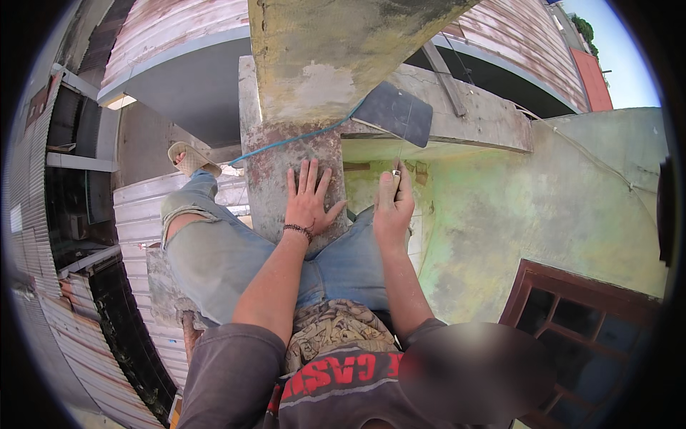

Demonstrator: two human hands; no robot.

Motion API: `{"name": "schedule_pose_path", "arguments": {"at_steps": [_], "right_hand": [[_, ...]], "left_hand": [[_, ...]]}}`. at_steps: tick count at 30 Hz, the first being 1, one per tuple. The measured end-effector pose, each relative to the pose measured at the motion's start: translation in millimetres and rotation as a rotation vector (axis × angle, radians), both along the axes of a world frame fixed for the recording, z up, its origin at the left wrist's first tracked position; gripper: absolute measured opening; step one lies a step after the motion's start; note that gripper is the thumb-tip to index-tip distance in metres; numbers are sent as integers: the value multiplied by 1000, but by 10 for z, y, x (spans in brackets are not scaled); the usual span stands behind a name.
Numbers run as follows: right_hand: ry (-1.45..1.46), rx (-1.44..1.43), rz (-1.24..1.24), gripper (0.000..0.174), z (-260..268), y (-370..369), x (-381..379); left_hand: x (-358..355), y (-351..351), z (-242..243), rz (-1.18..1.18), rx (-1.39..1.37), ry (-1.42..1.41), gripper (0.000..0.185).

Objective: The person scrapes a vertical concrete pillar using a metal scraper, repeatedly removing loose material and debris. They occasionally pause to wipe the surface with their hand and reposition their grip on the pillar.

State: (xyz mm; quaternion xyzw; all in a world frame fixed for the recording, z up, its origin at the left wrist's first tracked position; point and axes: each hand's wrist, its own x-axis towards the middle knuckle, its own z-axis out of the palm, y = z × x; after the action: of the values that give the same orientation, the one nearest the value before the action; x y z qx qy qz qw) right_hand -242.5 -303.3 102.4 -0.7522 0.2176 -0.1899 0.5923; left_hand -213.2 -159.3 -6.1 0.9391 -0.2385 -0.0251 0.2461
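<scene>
My left hand [309, 204] lies flat, fingers spread, on the worn concrete ledge [268, 187] between my legs. My right hand [394, 201] is closed around the light-coloured handle of a thin metal tool [396, 178], whose kind I cannot tell; its narrow shaft or blade points away from me. Beyond it, a dark flat panel [396, 113] rests tilted over the edge of the concrete beam, close to the pillar. A blue cord [292, 140] crosses the ledge beyond my left fingertips and runs up to the panel's near left corner.
A stained concrete pillar [305, 59] rises straight ahead. A loose wooden strip [445, 80] leans on the beam [482, 118]. At right stand a green plastered wall [482, 214] and a brown-framed window [576, 305]. Corrugated roofing [144, 214] lies lower down at left, beneath my sandalled foot.
</scene>
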Motion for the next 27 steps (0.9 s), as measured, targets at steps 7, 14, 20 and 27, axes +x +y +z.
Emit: {"name": "schedule_pose_path", "arguments": {"at_steps": [7, 14, 20, 27], "right_hand": [[-79, 176, -29, 32, 269, 154, 303], [-48, 364, 106, 24, -231, 134, 442], [-158, 351, -9, 26, -354, 209, 680], [-184, 279, -51, 27, -579, 252, 749]], "left_hand": [[6, -18, 27, -2, 22, 2, 79], [17, -22, 12, -15, 20, 8, 81], [8, -16, 28, -4, 18, -1, 83], [8, -11, 35, -19, 47, 25, 87]]}}
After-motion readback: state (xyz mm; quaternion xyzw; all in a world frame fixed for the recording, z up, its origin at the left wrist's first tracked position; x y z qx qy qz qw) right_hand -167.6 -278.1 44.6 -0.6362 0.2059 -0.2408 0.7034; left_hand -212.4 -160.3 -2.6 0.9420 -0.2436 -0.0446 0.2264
